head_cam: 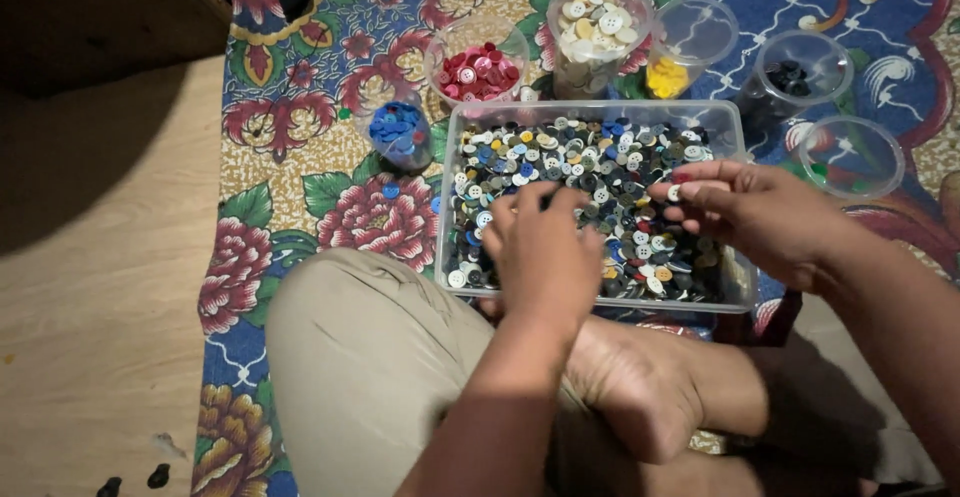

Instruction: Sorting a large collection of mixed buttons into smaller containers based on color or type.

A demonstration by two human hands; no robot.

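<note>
A clear rectangular plastic bin (pixel 742 137) full of mixed buttons (pixel 590 167) in several colours sits on a floral cloth in front of my crossed legs. My left hand (pixel 545 257) rests palm down in the bin's near left part, fingers curled among the buttons. My right hand (pixel 760 212) hovers over the bin's right side and pinches a small white button (pixel 675 193) between thumb and fingertips.
Behind the bin stand clear round tubs: blue buttons (pixel 398 129), red buttons (pixel 478 72), white and cream buttons (pixel 597 27), yellow buttons (pixel 668 77), black buttons (pixel 792 79), and a nearly empty tub (pixel 850 157). Wooden floor (pixel 100 257) lies left of the floral cloth (pixel 300 157).
</note>
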